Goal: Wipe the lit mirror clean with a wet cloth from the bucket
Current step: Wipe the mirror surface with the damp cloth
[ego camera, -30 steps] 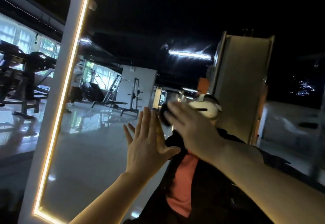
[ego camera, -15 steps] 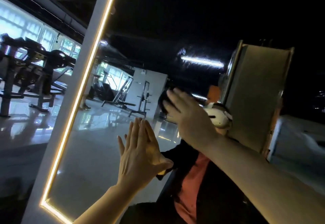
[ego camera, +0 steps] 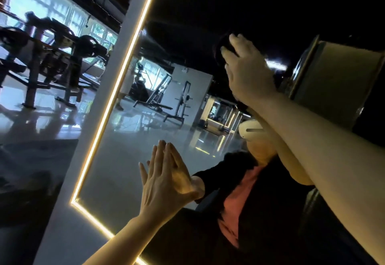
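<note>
Head view: tilted, looking at a tall mirror in a dim gym.
Mirror (ego camera: 129,160): fills most of the frame and leans across it; both hands are on its glass.
Frame (ego camera: 104,90): a pale band down the left of the glass, well left of both hands.
Light strip (ego camera: 116,90): a warm glowing line along the inner edge of the frame, turning a corner below and left of the left hand.
Gym machines (ego camera: 52,56): dark shapes beyond the frame, far left of the hands, before bright windows.
Reflection (ego camera: 235,208): a person in a dark top over a coral shirt, seen in the glass between the two arms, with a white headset just under the right forearm.
Right hand (ego camera: 245,71): raised high on the glass, well above and right of the left hand, fingers spread over a dark wad and pressing it to the mirror.
Cloth (ego camera: 220,50): dark and bunched under the right fingers, only its upper left edge showing; whether it is wet cannot be told.
Left hand (ego camera: 166,183): released, fingers straight and together, palm flat against the lower glass, holding nothing.
</note>
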The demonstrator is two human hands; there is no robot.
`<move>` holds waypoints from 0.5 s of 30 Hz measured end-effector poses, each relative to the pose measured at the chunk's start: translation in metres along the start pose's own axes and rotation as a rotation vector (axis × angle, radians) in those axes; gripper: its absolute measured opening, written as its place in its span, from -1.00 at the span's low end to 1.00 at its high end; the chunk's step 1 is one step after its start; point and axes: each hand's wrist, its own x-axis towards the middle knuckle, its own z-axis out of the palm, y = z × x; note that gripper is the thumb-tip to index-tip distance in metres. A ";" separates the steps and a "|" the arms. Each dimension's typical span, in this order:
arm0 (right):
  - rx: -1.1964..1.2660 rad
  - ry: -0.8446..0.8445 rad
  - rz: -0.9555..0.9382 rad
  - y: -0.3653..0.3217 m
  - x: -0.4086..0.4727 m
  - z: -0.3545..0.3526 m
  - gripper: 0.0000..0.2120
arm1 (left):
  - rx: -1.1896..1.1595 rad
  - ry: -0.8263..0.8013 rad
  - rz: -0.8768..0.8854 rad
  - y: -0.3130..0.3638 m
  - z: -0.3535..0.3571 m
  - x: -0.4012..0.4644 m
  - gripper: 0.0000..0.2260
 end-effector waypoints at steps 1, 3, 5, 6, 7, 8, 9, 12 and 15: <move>-0.007 0.003 -0.078 -0.017 -0.020 0.010 -0.57 | -0.021 -0.004 -0.015 -0.003 0.001 -0.006 0.28; 0.008 -0.032 -0.255 -0.060 -0.079 0.025 -0.56 | -0.065 -0.019 -0.049 -0.009 0.005 -0.020 0.26; 0.034 -0.152 -0.428 -0.102 -0.150 0.032 -0.57 | -0.103 -0.016 -0.070 -0.012 0.010 -0.035 0.23; 0.055 -0.234 -0.493 -0.118 -0.183 0.032 -0.57 | -0.116 -0.020 -0.084 -0.014 0.012 -0.043 0.21; 0.084 -0.325 -0.536 -0.128 -0.207 0.030 -0.57 | -0.121 -0.033 -0.099 -0.017 0.014 -0.051 0.19; 0.108 -0.385 -0.561 -0.130 -0.221 0.027 -0.56 | -0.118 -0.052 -0.103 -0.021 0.015 -0.059 0.19; 0.122 -0.382 -0.561 -0.126 -0.224 0.026 -0.57 | -0.107 -0.068 -0.098 -0.025 0.016 -0.067 0.19; 0.109 -0.239 -0.315 -0.098 -0.198 0.023 -0.60 | -0.080 -0.094 -0.121 -0.038 0.017 -0.084 0.23; 0.050 -0.165 -0.137 -0.104 -0.190 0.024 -0.57 | -0.104 -0.106 -0.209 -0.053 0.022 -0.103 0.24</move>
